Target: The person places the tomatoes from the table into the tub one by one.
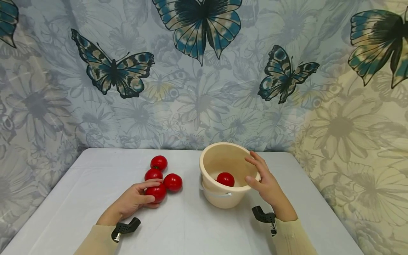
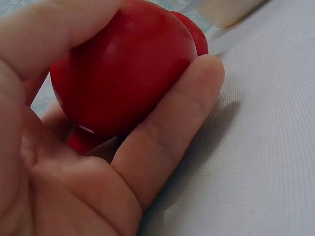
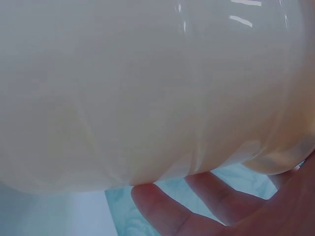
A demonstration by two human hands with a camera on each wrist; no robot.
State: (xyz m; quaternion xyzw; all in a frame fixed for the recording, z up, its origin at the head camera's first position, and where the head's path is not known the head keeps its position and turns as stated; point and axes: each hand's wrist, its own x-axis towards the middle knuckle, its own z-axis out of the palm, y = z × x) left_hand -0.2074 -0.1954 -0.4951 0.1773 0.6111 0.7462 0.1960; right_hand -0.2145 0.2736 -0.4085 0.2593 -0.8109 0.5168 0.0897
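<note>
In the head view my left hand (image 1: 137, 199) grips a red tomato (image 1: 156, 193), thumb in front and fingers round it. Close up, this tomato (image 2: 125, 69) is smooth and glossy, low over the white cloth. Three more tomatoes cluster about it: one to the right (image 1: 173, 182), one just behind (image 1: 153, 175) and another farther back (image 1: 159, 163). A cream bucket (image 1: 220, 198) stands to the right with a single tomato (image 1: 225, 179) inside. My right hand (image 1: 266, 182) holds the bucket's right rim, with thumb and a finger over the edge and other fingertips (image 3: 145, 191) against the outer wall.
A white cloth (image 1: 188, 230) covers the table. The bucket's pale handle (image 1: 216, 194) hangs down its front. Behind the table rises a backdrop (image 1: 204, 106) printed with butterflies and flowers. Each wrist wears a black camera mount, one on the left (image 1: 125, 226) and one on the right (image 1: 264, 215).
</note>
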